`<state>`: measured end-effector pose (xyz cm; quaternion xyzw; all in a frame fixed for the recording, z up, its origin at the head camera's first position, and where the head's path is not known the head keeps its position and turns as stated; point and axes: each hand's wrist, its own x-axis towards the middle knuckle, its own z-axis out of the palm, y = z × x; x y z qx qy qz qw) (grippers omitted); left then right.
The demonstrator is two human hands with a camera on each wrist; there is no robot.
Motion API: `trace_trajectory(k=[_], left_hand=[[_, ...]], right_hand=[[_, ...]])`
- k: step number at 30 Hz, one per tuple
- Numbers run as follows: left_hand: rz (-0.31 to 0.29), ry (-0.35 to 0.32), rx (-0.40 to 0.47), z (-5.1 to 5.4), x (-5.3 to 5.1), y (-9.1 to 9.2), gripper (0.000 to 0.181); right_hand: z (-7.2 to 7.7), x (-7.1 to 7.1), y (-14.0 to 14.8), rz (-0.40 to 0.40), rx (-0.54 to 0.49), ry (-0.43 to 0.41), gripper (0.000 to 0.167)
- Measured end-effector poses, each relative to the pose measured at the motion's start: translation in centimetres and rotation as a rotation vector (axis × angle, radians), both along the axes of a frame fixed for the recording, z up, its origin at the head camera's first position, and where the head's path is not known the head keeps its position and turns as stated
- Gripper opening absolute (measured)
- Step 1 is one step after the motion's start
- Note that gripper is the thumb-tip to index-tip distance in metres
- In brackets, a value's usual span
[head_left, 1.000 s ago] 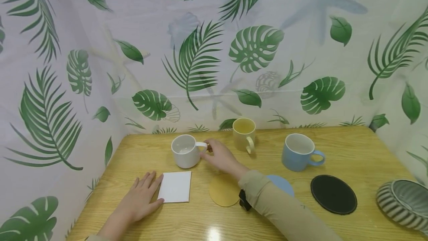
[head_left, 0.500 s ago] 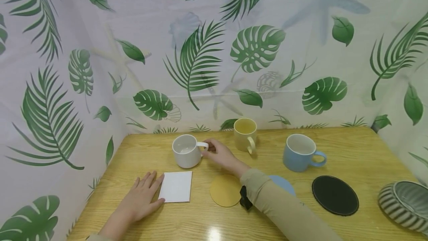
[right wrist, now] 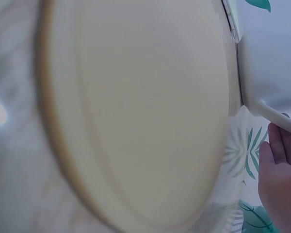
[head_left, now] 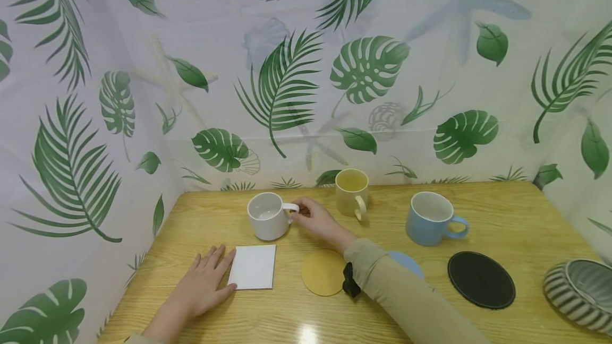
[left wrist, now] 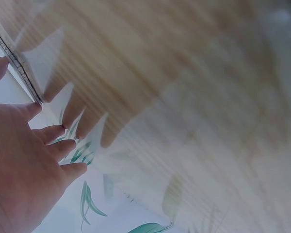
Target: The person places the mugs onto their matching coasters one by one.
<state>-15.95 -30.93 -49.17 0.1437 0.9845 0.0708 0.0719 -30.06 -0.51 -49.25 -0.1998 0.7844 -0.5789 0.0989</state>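
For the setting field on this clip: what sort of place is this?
Probably a staged recording booth, not an ordinary room. Leaf-print sheeting covers the back and sides, and a wooden table carries a white mug, yellow mug and blue mug spaced out behind coasters.

From above, the head view faces forward and down across the surface (head_left: 258, 317); the low, close right wrist view shares its round yellow coaster (head_left: 322, 273).

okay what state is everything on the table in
White ceramic mug: upright, right hand holding handle
Yellow ceramic mug: upright
Blue ceramic mug: upright
White square coaster: flat, left hand alongside
Yellow round coaster: flat
Blue round coaster: flat, partly hidden
Black round coaster: flat
Grey striped vessel: cut off, tilt unclear
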Motion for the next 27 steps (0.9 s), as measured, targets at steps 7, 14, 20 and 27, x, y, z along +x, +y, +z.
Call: trace_trajectory(k=[7, 14, 20, 27], left_hand=[[-0.001, 0.005, 0.006, -0.07, 0.02, 0.07, 0.079], [-0.002, -0.004, 0.007, 0.04, 0.04, 0.18, 0.08], [0.001, -0.006, 0.007, -0.07, -0.03, 0.09, 0.08], [-0.001, 0.012, -0.005, -0.29, -0.21, -0.01, 0.078]], right_hand=[[0.24, -0.03, -0.05, -0.013, -0.014, -0.058, 0.017], [0.27, -0.03, -0.06, 0.023, -0.077, -0.093, 0.019], [0.47, -0.05, -0.12, 0.079, -0.107, -0.087, 0.024], [0.93, 0.07, -0.06, 0.154, -0.121, -0.076, 0.028]])
